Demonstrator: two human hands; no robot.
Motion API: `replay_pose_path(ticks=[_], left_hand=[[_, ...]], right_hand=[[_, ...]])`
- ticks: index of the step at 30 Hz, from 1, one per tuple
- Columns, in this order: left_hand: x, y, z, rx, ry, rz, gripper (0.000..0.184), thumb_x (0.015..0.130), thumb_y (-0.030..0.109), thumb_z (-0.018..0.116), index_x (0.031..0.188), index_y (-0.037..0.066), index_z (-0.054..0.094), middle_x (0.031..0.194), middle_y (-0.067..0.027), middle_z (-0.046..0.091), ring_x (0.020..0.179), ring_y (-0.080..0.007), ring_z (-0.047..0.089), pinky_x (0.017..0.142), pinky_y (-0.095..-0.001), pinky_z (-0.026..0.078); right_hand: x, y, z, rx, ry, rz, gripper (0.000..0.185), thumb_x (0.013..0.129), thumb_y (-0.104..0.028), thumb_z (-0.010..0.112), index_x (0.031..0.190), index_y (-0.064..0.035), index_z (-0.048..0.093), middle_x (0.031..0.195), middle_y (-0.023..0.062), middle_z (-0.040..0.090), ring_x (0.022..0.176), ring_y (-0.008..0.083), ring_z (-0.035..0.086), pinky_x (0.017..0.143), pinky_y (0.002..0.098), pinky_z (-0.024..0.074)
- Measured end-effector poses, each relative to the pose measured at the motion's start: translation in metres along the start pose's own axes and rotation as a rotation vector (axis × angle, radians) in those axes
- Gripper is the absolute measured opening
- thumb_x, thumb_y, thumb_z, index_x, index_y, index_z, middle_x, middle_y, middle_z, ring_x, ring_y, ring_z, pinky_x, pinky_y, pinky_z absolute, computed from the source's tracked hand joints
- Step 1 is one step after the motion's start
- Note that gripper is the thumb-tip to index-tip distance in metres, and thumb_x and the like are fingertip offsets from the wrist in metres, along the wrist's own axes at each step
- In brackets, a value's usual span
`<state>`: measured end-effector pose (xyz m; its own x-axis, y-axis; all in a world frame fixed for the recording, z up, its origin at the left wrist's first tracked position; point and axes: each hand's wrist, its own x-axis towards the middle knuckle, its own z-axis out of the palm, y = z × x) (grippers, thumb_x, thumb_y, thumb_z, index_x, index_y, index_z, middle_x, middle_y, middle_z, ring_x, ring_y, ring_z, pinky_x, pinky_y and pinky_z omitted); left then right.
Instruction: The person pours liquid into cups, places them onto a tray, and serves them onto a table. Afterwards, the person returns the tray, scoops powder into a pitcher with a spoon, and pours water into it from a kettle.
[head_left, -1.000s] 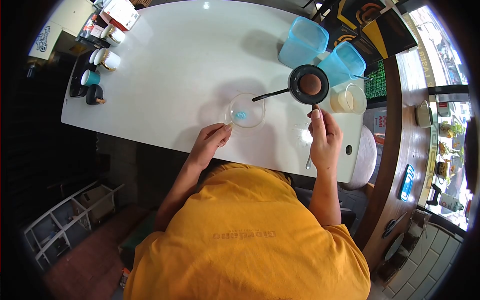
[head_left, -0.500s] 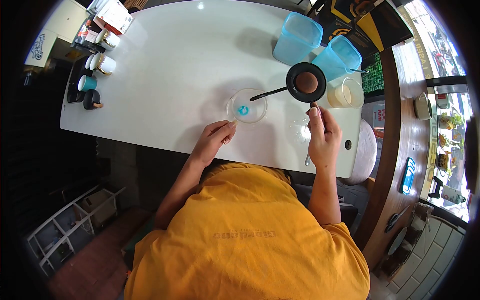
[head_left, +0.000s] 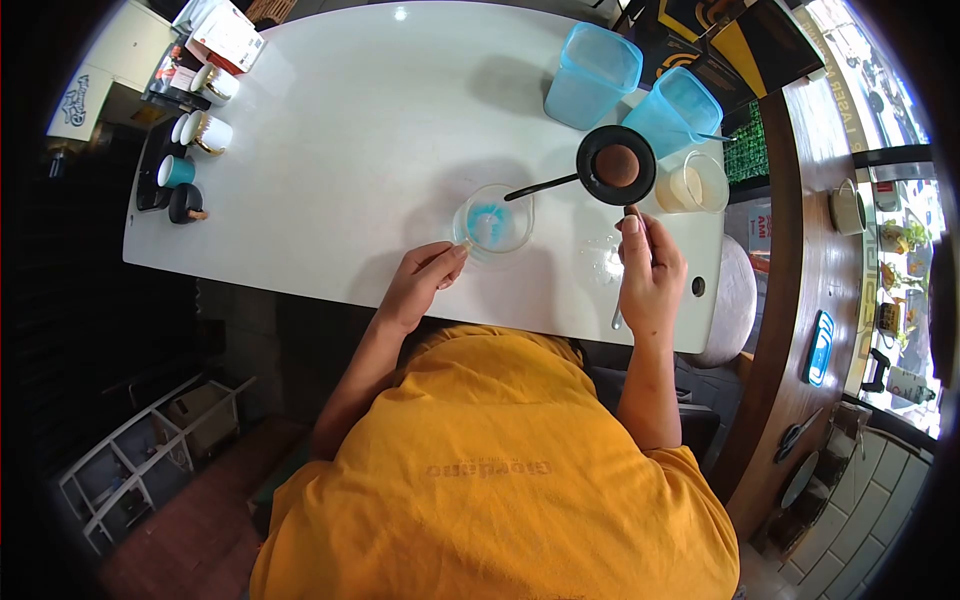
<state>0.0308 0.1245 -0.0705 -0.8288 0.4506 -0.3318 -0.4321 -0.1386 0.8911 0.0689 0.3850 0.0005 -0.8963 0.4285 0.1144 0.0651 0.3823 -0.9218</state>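
Observation:
A black gooseneck kettle [head_left: 588, 170] with a brown round knob on its lid is held up over the table. My right hand [head_left: 650, 265] is closed round its handle, and the thin spout points left over a clear glass cup [head_left: 528, 240]. Pale blue colour [head_left: 487, 224] spreads in the bottom of this cup. With fingertips pinched at its near-left side, my left hand [head_left: 428, 280] grips the glass cup, apparently by a small handle. Part of a slim metal utensil [head_left: 617, 319] shows beside my right wrist; its other end is hidden.
Two light blue plastic containers [head_left: 592, 80] stand at the back right, near a clear cup of pale contents [head_left: 682, 190]. Wet drops [head_left: 606, 262] lie left of my right hand. White mugs [head_left: 208, 132] and a teal cup [head_left: 176, 171] line the left edge.
The blue patch in the glass cup has spread wider and turned paler. The kettle and both hands hold nearly the same place.

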Motion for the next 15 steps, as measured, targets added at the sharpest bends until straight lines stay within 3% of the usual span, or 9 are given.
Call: replay_pose_path(ticks=[5, 15], left_hand=[[0.000, -0.006, -0.008, 0.102, 0.042, 0.080, 0.029, 0.095, 0.024, 0.054, 0.071, 0.007, 0.055, 0.064, 0.0056, 0.040, 0.063, -0.0053, 0.033, 0.059, -0.0221, 0.028], [0.011, -0.006, 0.005, -0.096, -0.026, 0.026, 0.030, 0.096, 0.019, 0.047, 0.069, 0.006, 0.047, 0.065, 0.0020, 0.038, 0.062, -0.0089, 0.033, 0.061, -0.0254, 0.030]], right_hand=[[-0.001, -0.001, -0.001, -0.012, -0.003, 0.004, 0.026, 0.093, -0.018, 0.058, 0.102, 0.0059, 0.064, 0.070, 0.0050, 0.060, 0.063, 0.0074, 0.050, 0.058, 0.0229, 0.0408], [-0.003, -0.006, 0.000, -0.017, -0.021, 0.006, 0.026, 0.093, -0.018, 0.058, 0.101, 0.0063, 0.064, 0.070, 0.0051, 0.061, 0.063, 0.0073, 0.050, 0.058, 0.0228, 0.0412]])
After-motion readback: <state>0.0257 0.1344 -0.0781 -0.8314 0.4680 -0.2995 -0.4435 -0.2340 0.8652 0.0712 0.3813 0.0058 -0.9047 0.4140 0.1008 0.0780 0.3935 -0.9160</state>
